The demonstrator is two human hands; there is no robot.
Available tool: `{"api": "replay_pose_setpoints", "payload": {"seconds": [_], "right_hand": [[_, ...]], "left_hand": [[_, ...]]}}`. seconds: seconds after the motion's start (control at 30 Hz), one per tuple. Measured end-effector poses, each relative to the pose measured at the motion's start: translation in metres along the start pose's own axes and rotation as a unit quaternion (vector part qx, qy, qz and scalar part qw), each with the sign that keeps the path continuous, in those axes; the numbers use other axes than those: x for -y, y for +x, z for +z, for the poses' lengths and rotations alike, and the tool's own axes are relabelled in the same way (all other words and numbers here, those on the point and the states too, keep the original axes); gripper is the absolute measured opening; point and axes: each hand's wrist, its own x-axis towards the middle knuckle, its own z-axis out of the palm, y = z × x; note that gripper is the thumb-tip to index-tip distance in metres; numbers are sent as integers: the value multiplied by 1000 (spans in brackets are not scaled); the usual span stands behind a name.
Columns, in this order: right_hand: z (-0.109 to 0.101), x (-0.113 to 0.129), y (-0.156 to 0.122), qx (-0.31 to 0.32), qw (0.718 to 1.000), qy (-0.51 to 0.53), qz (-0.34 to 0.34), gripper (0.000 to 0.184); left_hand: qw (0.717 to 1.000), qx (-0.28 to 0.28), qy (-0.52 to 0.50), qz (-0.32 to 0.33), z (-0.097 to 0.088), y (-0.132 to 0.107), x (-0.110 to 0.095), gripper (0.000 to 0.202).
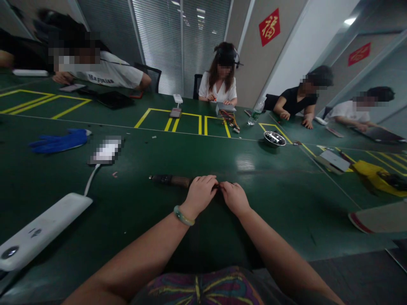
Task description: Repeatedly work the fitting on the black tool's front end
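Observation:
My left hand [201, 192] and my right hand [234, 197] rest side by side on the green table [280, 190], both with fingers curled down. A dark, brownish rod-like object [170, 180] lies flat on the table and runs from the left under my left hand. My left fingers close over its right end. My right fingertips pinch something small and dark where the two hands meet; I cannot make out what it is. A pale green bangle [183, 216] circles my left wrist.
A white power strip [41, 231] with its cable lies at the near left, a blue glove [60, 142] farther left. A metal bowl [274, 138], a plastic bottle [256, 112] and a yellow item [377, 174] sit to the right. Several other people sit around the far table edge.

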Motion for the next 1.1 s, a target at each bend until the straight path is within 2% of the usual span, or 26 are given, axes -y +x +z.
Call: {"api": "replay_pose_setpoints", "payload": {"seconds": [0.2, 0.57, 0.87, 1.1], "right_hand": [[2, -2, -1, -17, 1000, 10, -8, 19], [4, -1, 0, -10, 1000, -20, -6, 19], [3, 1, 2, -19, 998, -48, -27, 13], [2, 0, 3, -27, 993, -96, -64, 16]], "left_hand": [[1000, 8, -5, -3, -1, 0, 0, 11], [1000, 9, -21, -8, -3, 0, 0, 10], [1000, -5, -15, 20, -5, 1, 2, 13], [1000, -9, 3, 27, -4, 2, 3, 15]]}}
